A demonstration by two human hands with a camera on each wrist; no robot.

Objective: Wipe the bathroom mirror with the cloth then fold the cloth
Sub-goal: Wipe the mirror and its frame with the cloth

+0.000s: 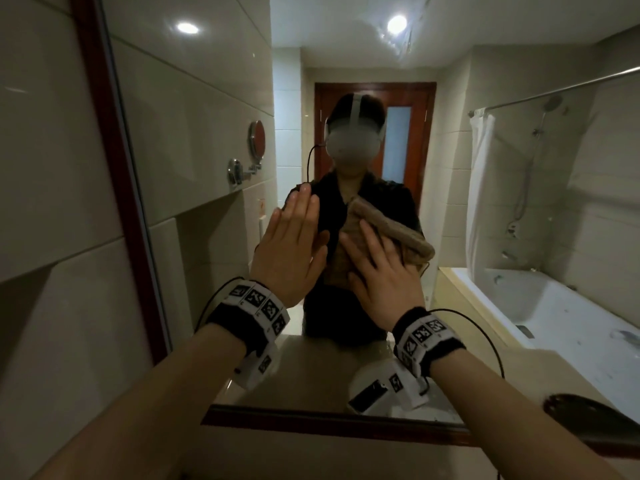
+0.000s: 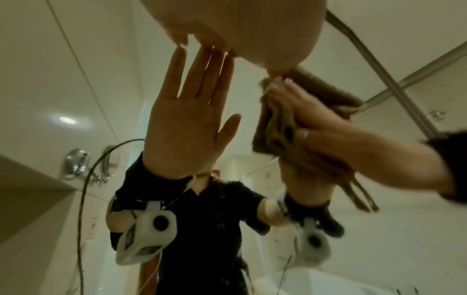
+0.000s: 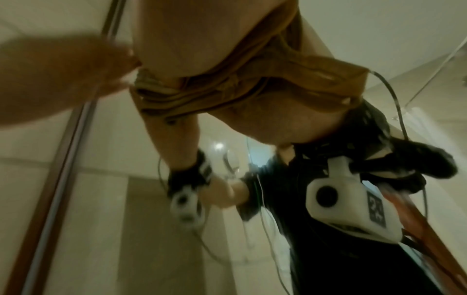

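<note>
Left hand (image 1: 289, 249) flat, fingers spread, on mirror (image 1: 502, 188); palm shown only in left wrist reflection. Right hand (image 1: 384, 271) pressing bunched cloth (image 1: 391, 230) with straight fingers, roll slanting down-right.

A: What sort of room is this?
B: A tiled bathroom. A wood-framed wall mirror (image 1: 346, 98) reflects a white bathtub (image 1: 540, 299), shower curtain (image 1: 479, 188), shower head (image 1: 553, 102) and a round shaving mirror (image 1: 257, 138).

Both arms raised forward; left hand (image 1: 289, 249) flat, fingers (image 1: 304, 209) straight; right hand (image 1: 386, 275) flat, fingers spread.
</note>
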